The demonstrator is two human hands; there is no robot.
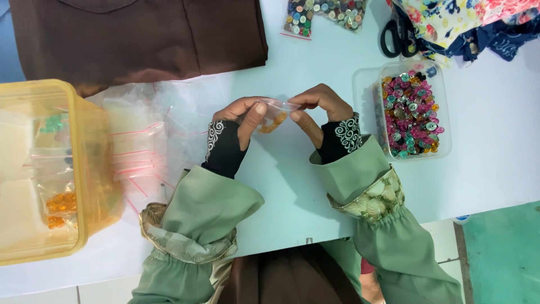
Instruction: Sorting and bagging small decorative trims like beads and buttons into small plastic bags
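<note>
My left hand (pixel 246 115) and my right hand (pixel 318 104) together pinch the top edge of a small clear zip bag (pixel 275 115) above the white table (pixel 315 186). Orange buttons sit inside the bag. Both wrists wear black cuffs with white swirl patterns, under green sleeves. A clear tub of mixed coloured buttons (pixel 409 112) stands just right of my right hand.
A yellow plastic container (pixel 84 169) holding filled small bags is at the left. A pile of empty zip bags (pixel 143 141) lies beside it. Brown fabric (pixel 140 36) lies at the back, with a bag of buttons (pixel 323 14), black scissors (pixel 396 36) and floral cloth (pixel 467 22).
</note>
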